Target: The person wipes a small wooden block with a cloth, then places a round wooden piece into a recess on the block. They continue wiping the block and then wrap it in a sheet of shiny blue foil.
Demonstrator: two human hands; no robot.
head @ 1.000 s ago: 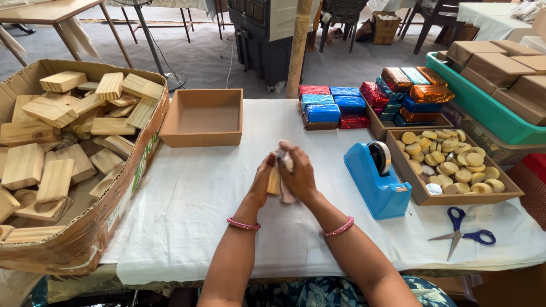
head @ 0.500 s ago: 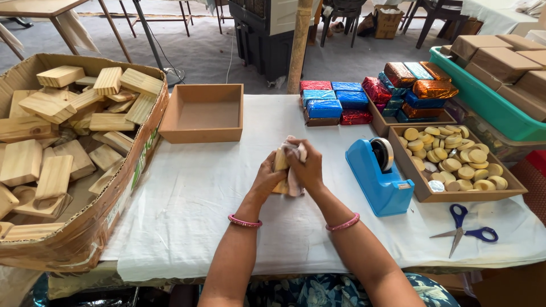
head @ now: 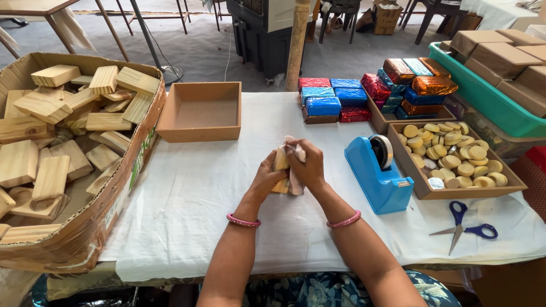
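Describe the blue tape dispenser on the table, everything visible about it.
The tape dispenser is a bright blue, plastic-looking desk model with a sloped body. A roll of tape sits upright in its raised rear; a small serrated cutter is at the low front end. It stands on the white table cover, right of the right hand, close beside the wooden tray of round discs. No hand touches it.

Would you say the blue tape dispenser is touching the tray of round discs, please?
Apart: the head view shows white cloth between the blue tape dispenser and the tray of round discs.
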